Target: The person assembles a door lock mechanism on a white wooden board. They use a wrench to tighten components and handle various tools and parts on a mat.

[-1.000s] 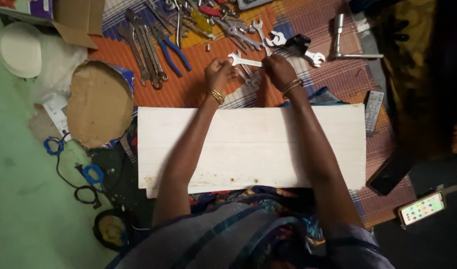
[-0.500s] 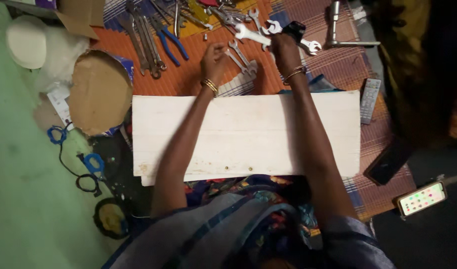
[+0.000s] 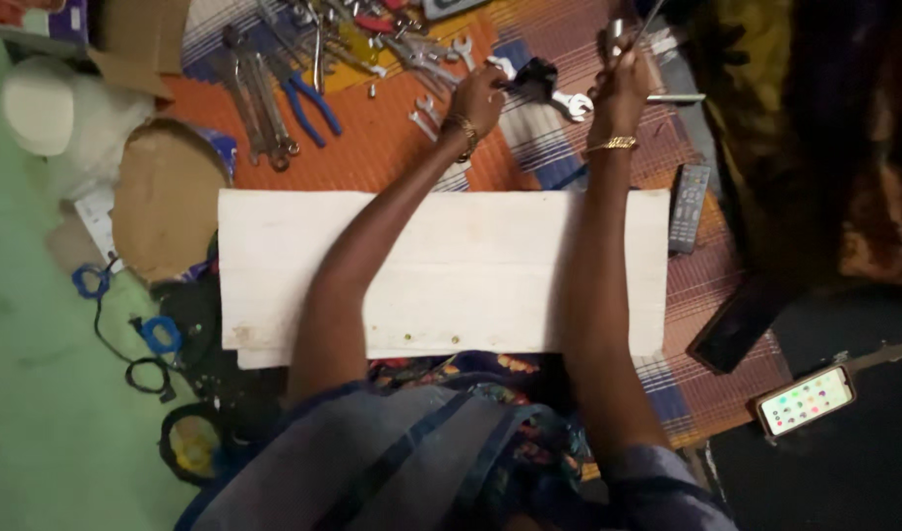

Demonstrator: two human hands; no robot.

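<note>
My right hand (image 3: 622,87) is closed around the upright shaft of a silver T-shaped metal tool (image 3: 673,97) at the far right of the mat. My left hand (image 3: 477,93) reaches over the white wooden board (image 3: 441,270) lying across my lap. Its fingers are curled at the end of a silver open-end wrench (image 3: 497,66), beside a black object (image 3: 535,75). Whether the left hand grips the wrench is hidden by the fingers. Another wrench (image 3: 572,103) lies between my two hands.
A heap of wrenches and blue-handled pliers (image 3: 311,98) covers the orange striped mat (image 3: 372,147). A cardboard disc (image 3: 166,197) and white lid (image 3: 40,106) lie left; a remote (image 3: 689,206) and lit phone (image 3: 806,399) lie right. Blue-ended cable (image 3: 158,334) on the green floor.
My right hand let go of the silver wrench it carried and moved right onto the T-shaped tool. My left hand reached further forward and right, to the wrenches by the black object.
</note>
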